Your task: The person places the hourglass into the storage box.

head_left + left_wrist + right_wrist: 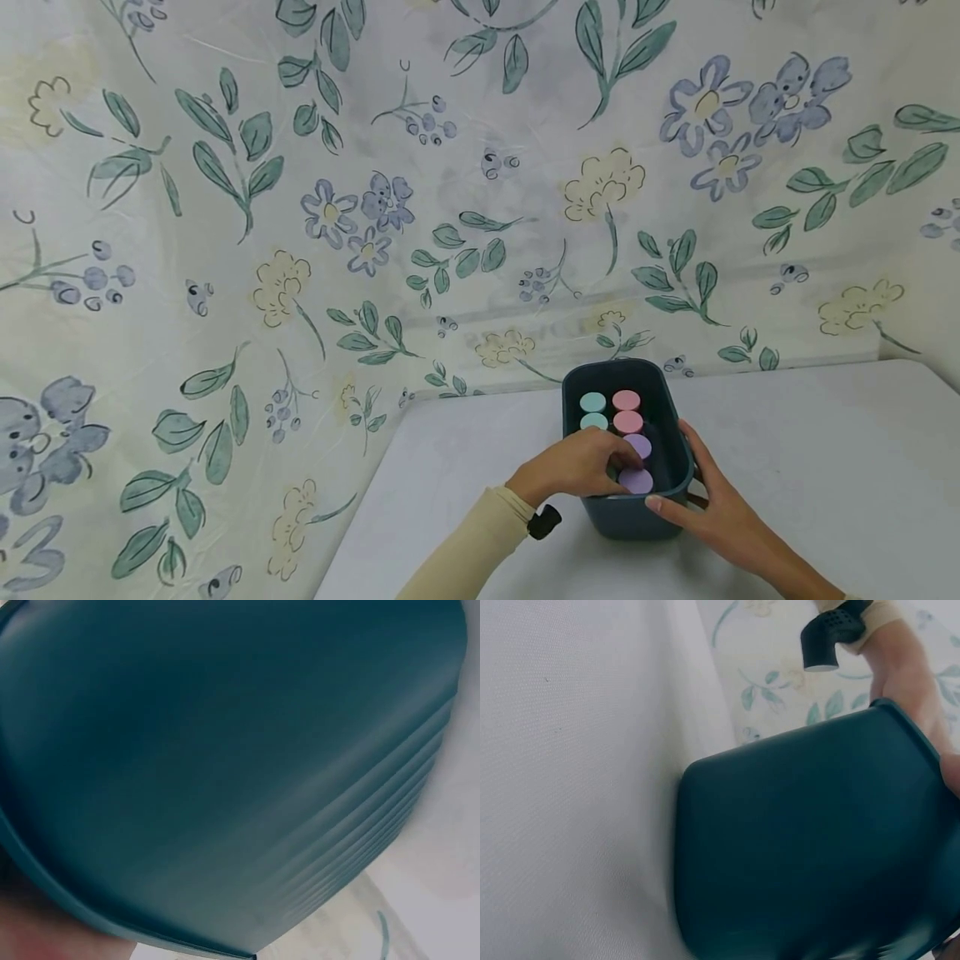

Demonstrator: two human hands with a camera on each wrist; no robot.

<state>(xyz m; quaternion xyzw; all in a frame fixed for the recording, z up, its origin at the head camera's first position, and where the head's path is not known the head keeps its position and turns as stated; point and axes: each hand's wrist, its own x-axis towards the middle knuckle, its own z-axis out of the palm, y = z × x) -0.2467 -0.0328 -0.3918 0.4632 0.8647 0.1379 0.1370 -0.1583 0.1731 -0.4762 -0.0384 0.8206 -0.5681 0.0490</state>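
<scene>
A dark teal plastic bin point(630, 512) stands on the white table; its outer wall fills most of the left wrist view. Inside are short round pieces: two mint green point(592, 402), two pink point(627, 401) and two purple. My left hand point(577, 467) reaches over the left rim, its curled thumb and fingers about the nearer purple round piece point(637, 481). The farther purple round piece point(639, 447) is just beyond those fingers. At the bin's near right corner my right hand point(723, 517) grips the rim, thumb in front and fingers along the right side. The pieces' lower parts are hidden.
A flower-patterned cloth point(465, 208) hangs behind and left of the white table point(810, 442). A small black camera point(544, 522) sits on the left wrist, close to the bin's near left side. It also shows in the right wrist view.
</scene>
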